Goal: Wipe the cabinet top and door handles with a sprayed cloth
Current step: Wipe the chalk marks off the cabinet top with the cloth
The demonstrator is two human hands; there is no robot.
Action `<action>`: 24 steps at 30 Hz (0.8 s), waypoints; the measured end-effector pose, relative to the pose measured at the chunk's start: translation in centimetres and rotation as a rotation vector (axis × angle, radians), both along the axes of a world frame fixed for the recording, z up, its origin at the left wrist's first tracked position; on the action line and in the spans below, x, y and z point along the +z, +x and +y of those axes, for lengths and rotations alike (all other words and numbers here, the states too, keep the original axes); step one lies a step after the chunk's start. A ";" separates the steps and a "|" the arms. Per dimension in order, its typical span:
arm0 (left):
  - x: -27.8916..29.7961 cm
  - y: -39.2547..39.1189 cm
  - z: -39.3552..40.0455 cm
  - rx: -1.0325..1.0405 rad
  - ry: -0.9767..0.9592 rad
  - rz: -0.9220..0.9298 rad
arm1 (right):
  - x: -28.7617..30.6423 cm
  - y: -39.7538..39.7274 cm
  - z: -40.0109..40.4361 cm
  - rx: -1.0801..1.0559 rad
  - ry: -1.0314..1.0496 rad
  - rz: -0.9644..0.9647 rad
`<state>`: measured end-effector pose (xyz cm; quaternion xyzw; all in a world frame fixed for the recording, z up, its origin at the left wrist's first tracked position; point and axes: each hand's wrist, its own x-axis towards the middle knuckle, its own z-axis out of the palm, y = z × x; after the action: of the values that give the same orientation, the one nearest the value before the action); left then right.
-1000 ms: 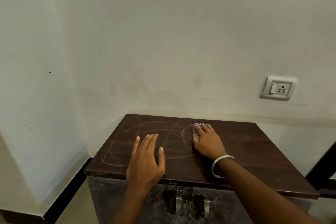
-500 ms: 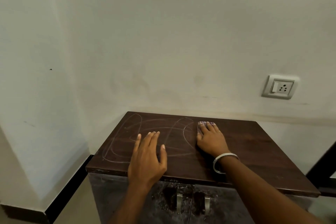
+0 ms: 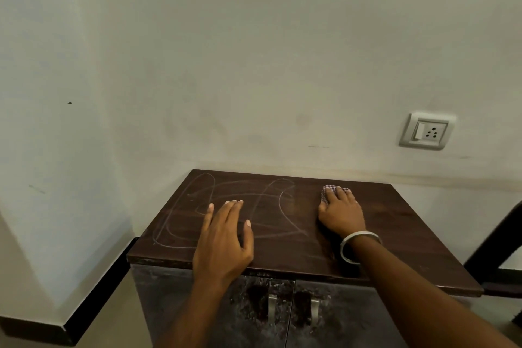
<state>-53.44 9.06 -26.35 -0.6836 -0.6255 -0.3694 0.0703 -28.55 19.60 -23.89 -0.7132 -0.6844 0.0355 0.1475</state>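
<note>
The dark cabinet top (image 3: 395,223) still shows pale streaks (image 3: 180,223) on its left. My right hand (image 3: 340,213), pressing flat on the cloth (image 3: 327,192), has slid rightwards; my left hand (image 3: 223,237) rests flat, holding nothing. The handles (image 3: 271,306) wait.

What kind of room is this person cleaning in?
Probably a plain room in a home, though I can't tell which. A small dark wooden cabinet stands in a corner of bare painted walls, beside a wall socket, with a tiled floor below.
</note>
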 end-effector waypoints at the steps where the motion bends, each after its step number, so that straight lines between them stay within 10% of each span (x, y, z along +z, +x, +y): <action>1: 0.0 0.0 0.0 -0.003 -0.001 0.004 | 0.0 -1.0 -0.2 0.023 0.018 0.004; 24: 0.0 0.0 0.0 -0.002 0.000 0.023 | -0.2 -4.7 -2.3 0.173 0.023 0.001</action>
<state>-53.45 9.03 -26.36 -0.6885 -0.6239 -0.3618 0.0771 -33.26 17.29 -24.12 -0.6496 -0.7437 0.0405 0.1523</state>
